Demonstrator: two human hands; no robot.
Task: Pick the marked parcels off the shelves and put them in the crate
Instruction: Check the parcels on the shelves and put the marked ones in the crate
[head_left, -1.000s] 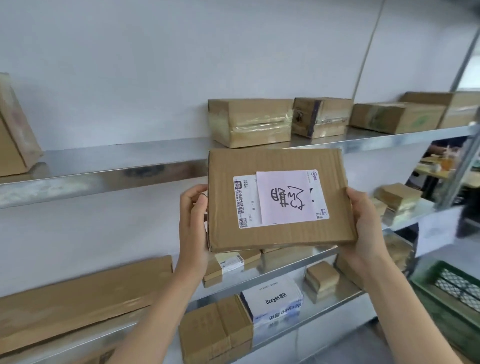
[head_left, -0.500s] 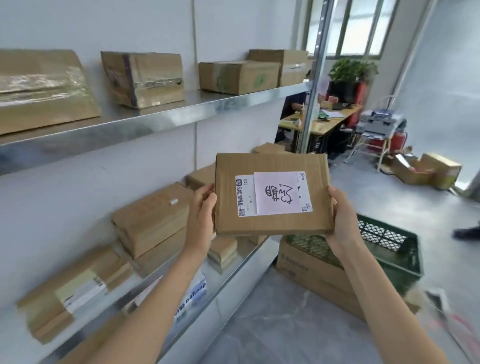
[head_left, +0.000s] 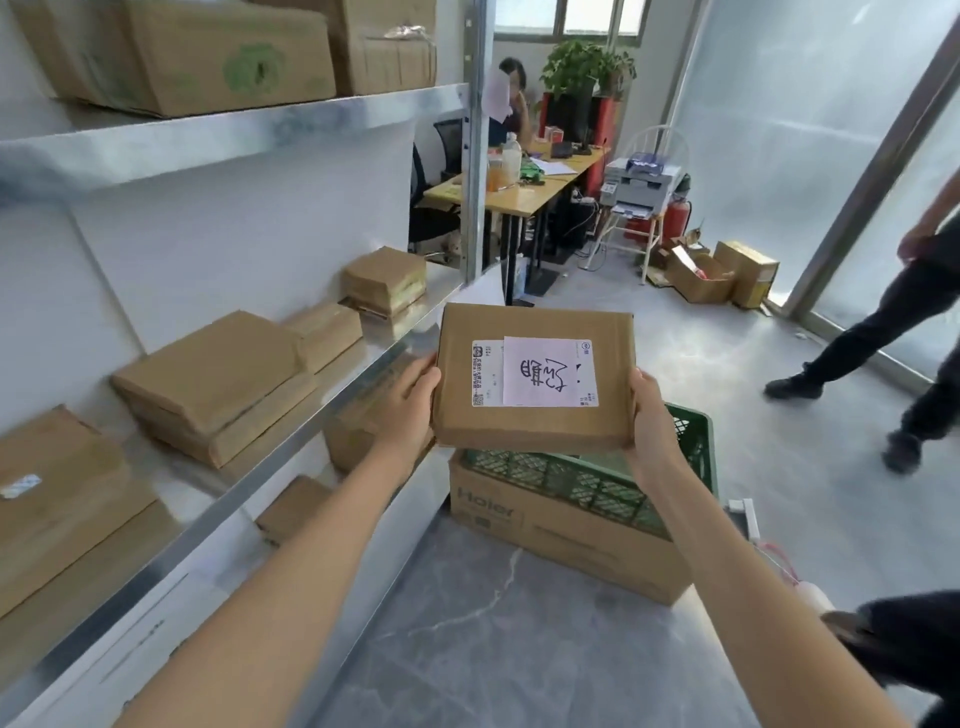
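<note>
I hold a flat brown marked parcel (head_left: 535, 421) with a white shipping label and a pink handwritten note on top. My left hand (head_left: 408, 405) grips its left edge and my right hand (head_left: 649, 421) grips its right edge. The parcel hangs level in the air, just in front of and above the green plastic crate (head_left: 582, 480). The crate stands on a brown Haier carton (head_left: 561, 530) on the floor; the parcel hides most of the crate's inside.
Metal shelves (head_left: 332, 384) with several brown parcels run along my left. A person in dark trousers (head_left: 893, 322) stands at the right, and a dark shoe (head_left: 883, 629) shows at lower right. A desk (head_left: 524, 187) with a seated person lies beyond. Grey floor lies before the carton.
The view has swung right, away from the shelves toward the floor. Both hands have carried the parcel from in front of the shelf to just above the green crate.
</note>
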